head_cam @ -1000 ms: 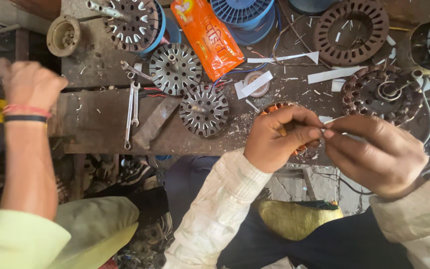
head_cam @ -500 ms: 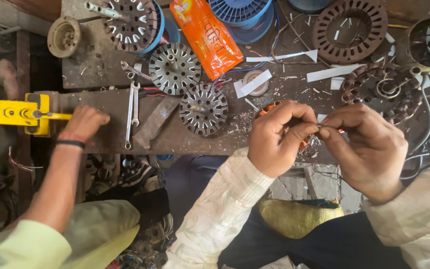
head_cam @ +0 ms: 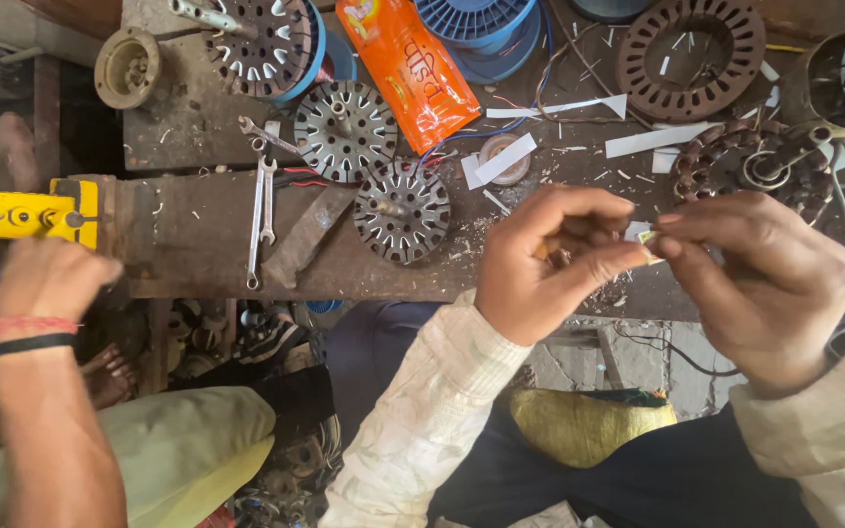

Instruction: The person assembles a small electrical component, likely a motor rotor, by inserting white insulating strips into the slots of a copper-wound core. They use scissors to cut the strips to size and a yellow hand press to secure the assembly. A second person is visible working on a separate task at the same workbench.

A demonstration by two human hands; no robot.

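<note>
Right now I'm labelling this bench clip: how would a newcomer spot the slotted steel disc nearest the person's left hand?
Start at the orange foil packet lying on the workbench. Below its lower end sit two round slotted discs; take the lower one, beside the left hand. Unlike its neighbour, it sits at the bench's front edge.

Motor repair workshop: stator cores [head_cam: 403, 210], wrenches [head_cam: 262, 210].

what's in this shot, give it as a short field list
left hand: pinching a small pale strip together with the right
right hand: fingertips on the same strip
bench: slotted metal discs, two spanners, orange packet, blue spool
other person's hand: at far left, by a yellow tool
</note>
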